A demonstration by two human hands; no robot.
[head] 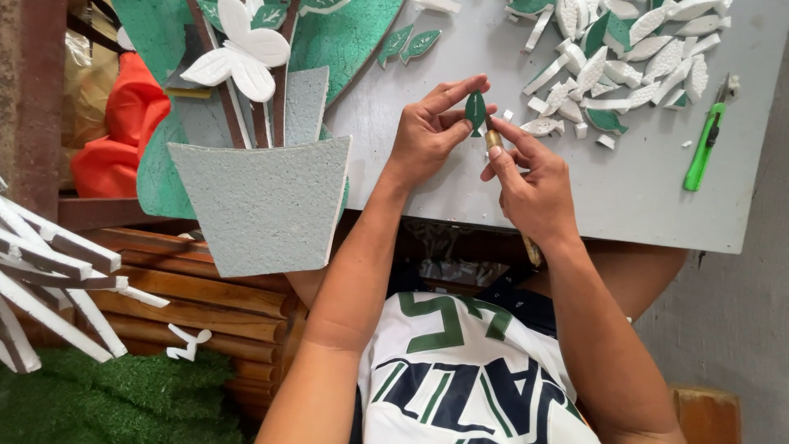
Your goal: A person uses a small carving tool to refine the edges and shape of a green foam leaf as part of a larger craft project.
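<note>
Two bare forearms are rising from the bottom edge, over a white jersey (468, 378) with green and dark lettering, and converging above the near edge of the grey table (641, 197). At that edge, the left hand (429, 131) is bending back at the wrist and pinching a small green foam leaf (475, 109) between thumb and extended fingers, holding it upright just above the table surface. Right beside it, the right hand (534, 185) is curling its fingers around a thin brush-like tool (493, 138) with a brass-coloured ferrule, thumb pressing along the shaft, its tip meeting the lower end of the leaf. Whether the tip is wet or dry cannot be told.

Farther across the table from the hands, a heap of white and green foam leaves (616, 57) is lying toward the far right corner, and a green utility knife (705, 140) is resting near the right edge. Off the table's left end, a grey foam pot (259, 205) with brown stems and a white foam flower (242, 53) is standing against a green foam board (345, 37).
</note>
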